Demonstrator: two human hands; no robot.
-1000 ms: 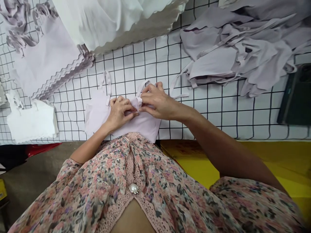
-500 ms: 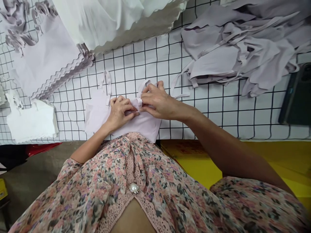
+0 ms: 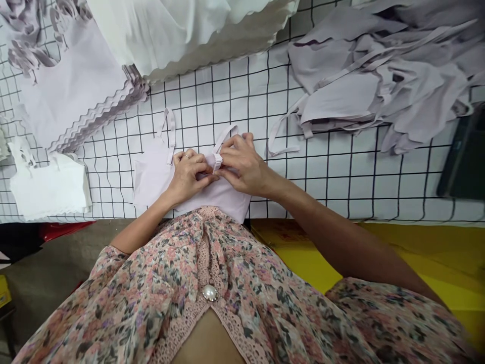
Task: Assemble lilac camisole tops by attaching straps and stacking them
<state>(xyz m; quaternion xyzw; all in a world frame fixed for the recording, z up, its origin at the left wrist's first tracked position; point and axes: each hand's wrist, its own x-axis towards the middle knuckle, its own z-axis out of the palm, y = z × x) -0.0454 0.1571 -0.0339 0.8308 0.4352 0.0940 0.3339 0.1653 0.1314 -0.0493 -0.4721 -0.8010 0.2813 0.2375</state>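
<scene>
A pale lilac bra top (image 3: 151,174) with thin shoulder straps lies at the table's front edge, against my body. My left hand (image 3: 190,174) is closed on its fabric near the middle, thumb and fingers pinched together. Close beside it, my right hand (image 3: 246,164) pinches the garment by a small pale strap end or fastener (image 3: 217,162), which shows between the two hands. One loose strap (image 3: 170,129) stands up left of my left hand; another strap (image 3: 226,135) loops up by my right fingers. My fingertips partly hide the fastener.
A heap of lilac garments (image 3: 341,101) lies to the right, near a dark phone (image 3: 464,156). Stacked lilac tops (image 3: 76,96) and white tops (image 3: 49,187) lie left. A large white fabric stack (image 3: 182,35) is at the back on the checked tablecloth (image 3: 303,172).
My right hand has shifted slightly, its wrist lower and the fingers turned a little. The small pale piece between my hands now shows more. My left hand stays almost in place.
</scene>
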